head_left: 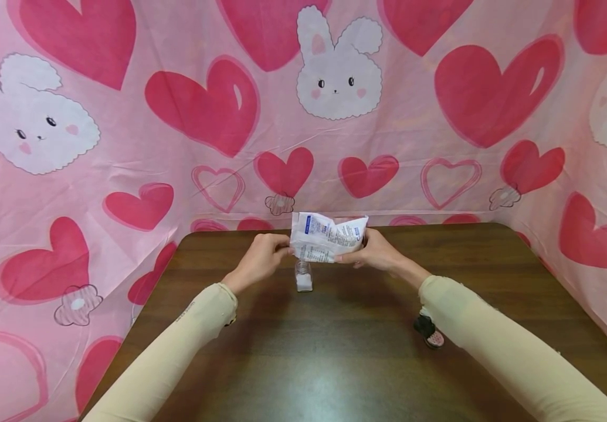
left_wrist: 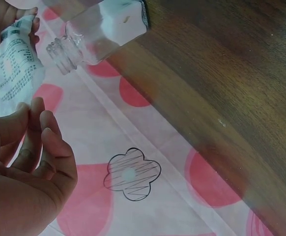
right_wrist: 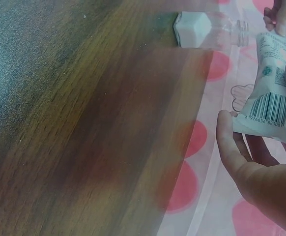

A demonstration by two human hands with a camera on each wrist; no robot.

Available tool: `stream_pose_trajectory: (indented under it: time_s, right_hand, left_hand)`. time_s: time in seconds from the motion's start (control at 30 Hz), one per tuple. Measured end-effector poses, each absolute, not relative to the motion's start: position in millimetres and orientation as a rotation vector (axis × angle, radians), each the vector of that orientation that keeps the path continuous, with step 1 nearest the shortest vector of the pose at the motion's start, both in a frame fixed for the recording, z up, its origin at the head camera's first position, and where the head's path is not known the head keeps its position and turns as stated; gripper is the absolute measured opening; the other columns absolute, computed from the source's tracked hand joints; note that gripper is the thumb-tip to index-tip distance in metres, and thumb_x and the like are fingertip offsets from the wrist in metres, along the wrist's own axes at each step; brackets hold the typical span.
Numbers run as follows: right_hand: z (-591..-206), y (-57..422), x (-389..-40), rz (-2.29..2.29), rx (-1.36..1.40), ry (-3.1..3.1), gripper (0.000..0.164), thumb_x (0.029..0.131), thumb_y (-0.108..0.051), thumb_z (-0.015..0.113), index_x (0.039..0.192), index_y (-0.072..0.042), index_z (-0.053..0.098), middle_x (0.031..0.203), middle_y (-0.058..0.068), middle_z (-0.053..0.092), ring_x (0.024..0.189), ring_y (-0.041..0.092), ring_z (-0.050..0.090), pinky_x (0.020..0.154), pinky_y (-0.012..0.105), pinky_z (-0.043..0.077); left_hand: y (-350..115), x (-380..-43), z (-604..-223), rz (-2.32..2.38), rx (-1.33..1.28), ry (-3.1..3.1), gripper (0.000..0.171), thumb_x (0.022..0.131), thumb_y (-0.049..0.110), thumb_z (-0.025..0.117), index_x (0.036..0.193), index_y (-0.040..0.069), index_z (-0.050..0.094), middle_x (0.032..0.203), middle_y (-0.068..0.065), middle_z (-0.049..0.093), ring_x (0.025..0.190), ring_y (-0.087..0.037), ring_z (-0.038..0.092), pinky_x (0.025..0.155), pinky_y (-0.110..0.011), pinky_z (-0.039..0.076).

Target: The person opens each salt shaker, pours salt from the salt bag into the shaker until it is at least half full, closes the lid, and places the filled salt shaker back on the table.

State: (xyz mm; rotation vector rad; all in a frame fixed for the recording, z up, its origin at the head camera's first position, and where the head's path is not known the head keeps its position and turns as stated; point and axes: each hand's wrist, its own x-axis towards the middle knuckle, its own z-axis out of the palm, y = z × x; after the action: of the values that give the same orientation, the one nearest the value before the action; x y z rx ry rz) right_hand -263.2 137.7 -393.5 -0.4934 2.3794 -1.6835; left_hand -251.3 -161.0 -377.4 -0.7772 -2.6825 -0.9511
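The left hand pinched one corner of the bag while the right hand gripped its other end, apparently to steady the soft pack just above the open bottle. That stood upright on the table, partly filled with white contents. The barcode showed "926656"; other print was illegible.

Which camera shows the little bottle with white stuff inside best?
The right wrist view: the bottle shows whole there, from base to threaded neck. The left wrist view shows it bigger, but the picture's top edge cuts off a bit. The head view shows it small, below the packet.
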Motion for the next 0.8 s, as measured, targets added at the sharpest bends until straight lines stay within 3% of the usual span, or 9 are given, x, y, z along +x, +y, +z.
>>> stream_pose_trajectory:
  time_s: [0.8]
  right_hand:
    - [-394.6,138.1,-263.0,-1.7,-0.474,2.36,0.05,0.082,-0.016,0.093,0.122,-0.002,0.066,0.105,0.013,0.075,0.085,0.027,0.071,0.077,0.057,0.059]
  left_hand:
    - [-159.7,-249.4,-376.2,-0.959,-0.76,-2.689,0.007,0.097,0.001,0.074,0.093,0.005,0.078,0.078,0.0,0.065,0.068,-0.016,0.051,0.062,-0.031,0.043]
